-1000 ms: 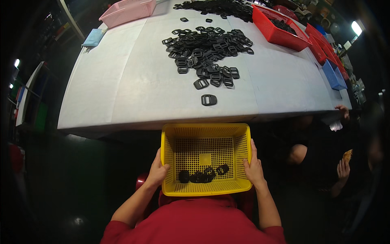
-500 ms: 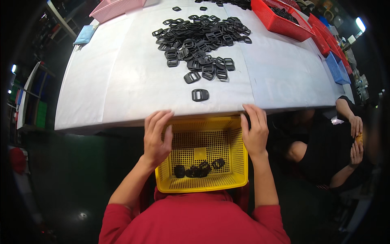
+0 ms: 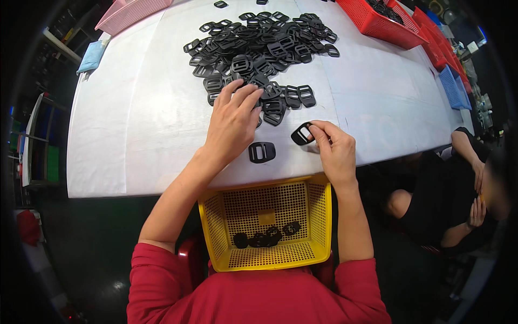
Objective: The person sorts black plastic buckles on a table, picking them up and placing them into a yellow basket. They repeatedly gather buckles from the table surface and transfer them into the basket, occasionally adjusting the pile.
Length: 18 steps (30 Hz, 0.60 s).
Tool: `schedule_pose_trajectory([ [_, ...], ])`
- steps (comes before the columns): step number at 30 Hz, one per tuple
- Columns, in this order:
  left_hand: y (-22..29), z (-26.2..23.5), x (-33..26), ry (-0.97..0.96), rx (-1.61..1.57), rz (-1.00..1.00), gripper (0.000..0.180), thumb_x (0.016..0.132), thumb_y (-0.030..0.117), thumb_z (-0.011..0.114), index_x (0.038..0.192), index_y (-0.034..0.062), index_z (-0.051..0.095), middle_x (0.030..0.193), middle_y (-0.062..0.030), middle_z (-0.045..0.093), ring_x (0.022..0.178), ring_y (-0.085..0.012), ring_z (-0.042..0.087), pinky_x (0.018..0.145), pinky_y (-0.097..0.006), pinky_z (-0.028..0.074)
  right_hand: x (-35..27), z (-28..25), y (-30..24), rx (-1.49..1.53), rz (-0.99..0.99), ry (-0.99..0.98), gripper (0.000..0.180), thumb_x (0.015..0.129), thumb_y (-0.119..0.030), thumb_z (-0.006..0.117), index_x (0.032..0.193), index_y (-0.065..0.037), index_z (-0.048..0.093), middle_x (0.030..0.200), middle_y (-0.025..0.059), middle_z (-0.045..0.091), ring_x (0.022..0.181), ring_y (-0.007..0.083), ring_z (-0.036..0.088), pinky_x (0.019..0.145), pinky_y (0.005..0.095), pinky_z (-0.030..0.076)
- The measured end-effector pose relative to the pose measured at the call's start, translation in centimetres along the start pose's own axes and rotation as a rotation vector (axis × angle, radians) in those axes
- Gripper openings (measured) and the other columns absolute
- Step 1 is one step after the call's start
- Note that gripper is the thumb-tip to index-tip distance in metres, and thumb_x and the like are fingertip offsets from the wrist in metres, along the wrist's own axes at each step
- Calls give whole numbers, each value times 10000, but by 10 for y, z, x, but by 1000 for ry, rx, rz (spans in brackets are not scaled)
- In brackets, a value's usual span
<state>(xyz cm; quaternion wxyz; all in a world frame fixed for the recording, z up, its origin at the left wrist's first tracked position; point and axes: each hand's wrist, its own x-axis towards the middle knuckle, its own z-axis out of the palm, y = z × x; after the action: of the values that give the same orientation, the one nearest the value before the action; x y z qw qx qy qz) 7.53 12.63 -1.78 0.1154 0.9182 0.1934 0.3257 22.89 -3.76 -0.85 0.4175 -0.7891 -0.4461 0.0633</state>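
A heap of black plastic strap buckles [image 3: 270, 46] lies on the white-covered table. My left hand [image 3: 232, 124] reaches over the heap's near edge with fingers spread; its fingertips are at the buckles there, and I cannot make out any grip. Between thumb and fingers, my right hand [image 3: 337, 148] pinches one strap buckle [image 3: 298, 136], held tilted just above the table. A single buckle [image 3: 263, 153] lies flat near the front edge, between my two forearms. Below that edge, at my lap, sits a yellow perforated basket [image 3: 270, 264] holding several clumps of black buckles [image 3: 264, 238].
Red baskets [image 3: 380, 27] stand at the far right, one with black parts inside, beside a blue basket [image 3: 455, 89]. A pink basket [image 3: 129, 15] and a light-blue packet [image 3: 93, 55] lie far left. Another person [image 3: 431, 200] sits at right, beside the table.
Both hands have moved forward from the basket's sides onto the table. My left hand has reached the heap, and my right hand has taken hold of a buckle.
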Motion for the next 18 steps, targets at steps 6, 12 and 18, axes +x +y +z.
schedule_pose_trajectory([
  [6,-11,25,29,-121,105,64,288,859,141,658,1125,32,658,1169,-107,622,1228,-315,484,1013,-426,386,53,9,26,-284,-375,119,290,801,-161,721,1073,-64,696,1011,47,687,998,230,596,822,367,482],
  [12,-12,13,42,-88,54,-14,202,893,109,630,1071,42,697,948,-70,689,1015,-215,624,901,-347,462,54,1,27,-358,-84,-23,286,800,-152,719,1076,-79,702,974,41,689,971,220,603,827,375,470],
  [18,-8,-49,-3,-161,-440,-547,176,917,77,604,1043,13,708,844,-78,693,693,-142,629,628,-259,480,54,-11,48,-290,-181,94,304,791,-170,726,1083,-92,700,1077,52,661,1030,239,588,846,369,470],
])
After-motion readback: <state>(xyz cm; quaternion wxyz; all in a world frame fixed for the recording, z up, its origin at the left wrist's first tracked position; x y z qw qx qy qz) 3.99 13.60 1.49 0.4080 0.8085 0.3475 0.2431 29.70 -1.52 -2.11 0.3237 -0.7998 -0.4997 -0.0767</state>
